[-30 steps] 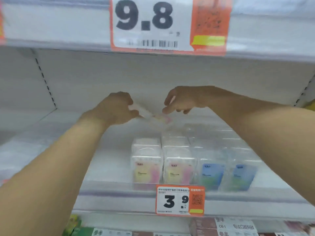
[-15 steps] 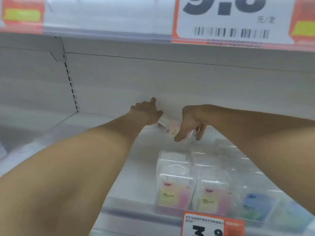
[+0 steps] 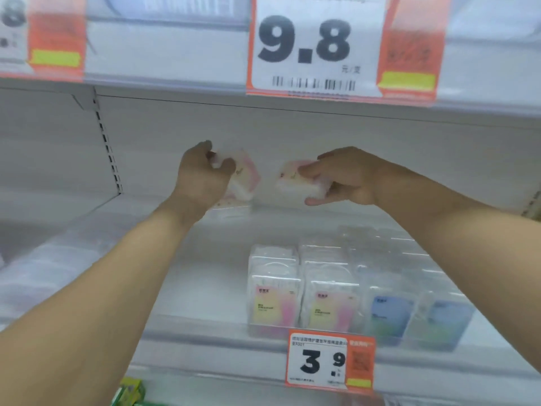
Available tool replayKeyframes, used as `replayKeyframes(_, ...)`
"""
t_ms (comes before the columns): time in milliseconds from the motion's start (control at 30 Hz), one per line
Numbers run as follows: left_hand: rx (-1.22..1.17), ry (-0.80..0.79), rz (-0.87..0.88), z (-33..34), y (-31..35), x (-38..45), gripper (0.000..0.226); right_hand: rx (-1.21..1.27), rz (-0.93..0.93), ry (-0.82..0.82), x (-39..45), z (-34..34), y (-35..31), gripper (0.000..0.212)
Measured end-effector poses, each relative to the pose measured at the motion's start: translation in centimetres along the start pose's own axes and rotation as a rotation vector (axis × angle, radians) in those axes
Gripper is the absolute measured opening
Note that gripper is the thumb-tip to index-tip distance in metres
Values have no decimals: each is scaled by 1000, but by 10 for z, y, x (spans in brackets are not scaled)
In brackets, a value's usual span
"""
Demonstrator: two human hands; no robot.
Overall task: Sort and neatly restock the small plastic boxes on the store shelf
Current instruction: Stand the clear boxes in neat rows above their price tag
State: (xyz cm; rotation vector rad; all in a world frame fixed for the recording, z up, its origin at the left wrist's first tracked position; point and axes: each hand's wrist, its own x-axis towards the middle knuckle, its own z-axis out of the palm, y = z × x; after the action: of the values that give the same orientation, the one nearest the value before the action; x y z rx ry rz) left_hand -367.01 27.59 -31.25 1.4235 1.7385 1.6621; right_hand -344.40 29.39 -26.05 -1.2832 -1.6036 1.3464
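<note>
My left hand [image 3: 202,178] grips a small clear plastic box with a pink label [image 3: 245,177], lifted above the back of the shelf. My right hand [image 3: 342,178] grips a second pink-labelled box [image 3: 292,184], held level a short gap to the right of the first. Both boxes are blurred. At the shelf's front stand rows of the same boxes: two rows with yellow-pink labels [image 3: 273,303] and, to their right, two rows with blue-green labels [image 3: 389,315].
The white shelf floor [image 3: 205,273] stretches left of the rows. A 3.9 price tag [image 3: 330,361] hangs on the front rail. The upper shelf edge carries a 9.8 price tag [image 3: 316,48]. A slotted upright [image 3: 108,148] runs down the back wall at left.
The hands were together on one box at the back of the shelf. Now they have drawn apart, each holding its own pink-labelled box, raised off the shelf.
</note>
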Motion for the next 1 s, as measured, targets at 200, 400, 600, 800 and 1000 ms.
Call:
replayKeyframes(200,-188,130,53,-26,36,-34,23,241,-5,-44,-24,8,-1,21)
replayKeyframes(400,-50,146,113,-38,33,-46,30,-173,-135,1,-21,23,2,44)
replayKeyframes(600,-35,-34,79,-51,20,-38,21,-426,-156,-120,-19,29,4,55)
replayKeyframes(800,30,-121,173,-42,22,-27,26,-708,-78,-301,-19,27,-1,39)
replayKeyframes(1000,35,-145,167,-24,17,-25,34,-817,65,-452,-10,27,5,36)
